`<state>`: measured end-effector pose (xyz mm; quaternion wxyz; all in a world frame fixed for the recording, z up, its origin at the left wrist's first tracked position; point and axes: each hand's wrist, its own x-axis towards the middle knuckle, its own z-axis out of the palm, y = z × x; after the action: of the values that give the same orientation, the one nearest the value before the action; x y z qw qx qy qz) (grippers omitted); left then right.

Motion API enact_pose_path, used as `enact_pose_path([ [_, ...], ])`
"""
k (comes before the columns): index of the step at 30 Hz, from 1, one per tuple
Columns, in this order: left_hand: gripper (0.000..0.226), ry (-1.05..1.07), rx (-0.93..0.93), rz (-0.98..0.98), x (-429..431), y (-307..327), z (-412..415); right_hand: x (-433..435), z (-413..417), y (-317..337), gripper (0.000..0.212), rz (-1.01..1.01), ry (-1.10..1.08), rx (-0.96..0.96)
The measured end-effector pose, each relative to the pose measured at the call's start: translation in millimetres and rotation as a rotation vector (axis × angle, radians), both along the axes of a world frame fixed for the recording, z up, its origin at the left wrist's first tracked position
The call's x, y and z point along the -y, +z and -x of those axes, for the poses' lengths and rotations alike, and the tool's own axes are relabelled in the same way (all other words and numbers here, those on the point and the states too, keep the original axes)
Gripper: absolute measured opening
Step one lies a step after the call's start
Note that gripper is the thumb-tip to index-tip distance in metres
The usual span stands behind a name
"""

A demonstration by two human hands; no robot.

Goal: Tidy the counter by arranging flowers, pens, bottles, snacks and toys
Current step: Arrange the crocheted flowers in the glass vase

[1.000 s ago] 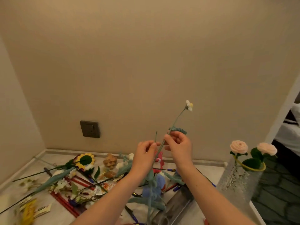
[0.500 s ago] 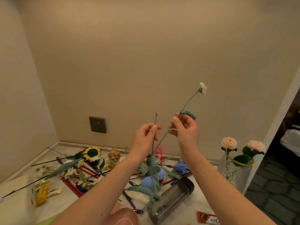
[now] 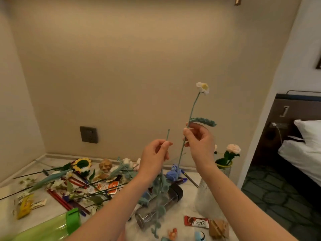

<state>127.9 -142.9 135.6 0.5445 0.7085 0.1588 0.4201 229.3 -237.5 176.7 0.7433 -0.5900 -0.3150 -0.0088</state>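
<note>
Head view: daisy stem point(image 3: 192, 112) between hands point(image 3: 199, 141).

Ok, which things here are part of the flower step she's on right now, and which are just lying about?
In hand:
left hand pinching the leafy green sprig
right hand pinching the white daisy stem
vase with pink roses

Lying about:
sunflower
red pens
dark bottle
chocolate bar
green bottle

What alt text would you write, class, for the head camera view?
Two bare hands hold crochet stems above a cluttered counter: the right hand pinches a white daisy, the left hand a leafy green sprig. A glass vase of roses stands right.
</note>
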Motion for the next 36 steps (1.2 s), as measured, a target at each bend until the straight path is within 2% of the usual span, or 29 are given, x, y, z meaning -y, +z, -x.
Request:
enact_pose_path([
  [6, 0.021, -0.218, -0.016, 0.056, 39, 8, -41, 51, -27, -2, 0.008, 0.106, -0.143, -0.005],
  [13, 0.022, -0.329, -0.142, 0.040, 64, 10, -86, 90, -56, 17, 0.004, 0.149, -0.353, 0.101],
  [20, 0.029, -0.346, -0.310, 0.043, 80, 14, -109, 97, -70, 30, 0.006, 0.130, -0.422, 0.171],
  [32, 0.028, -0.283, -0.331, -0.005, 75, 18, -116, 90, -89, 32, 0.005, 0.100, -0.402, 0.218],
  [36, 0.027, -0.277, -0.316, 0.015, 81, 17, -122, 91, -92, 24, 0.004, 0.145, -0.409, 0.253],
])
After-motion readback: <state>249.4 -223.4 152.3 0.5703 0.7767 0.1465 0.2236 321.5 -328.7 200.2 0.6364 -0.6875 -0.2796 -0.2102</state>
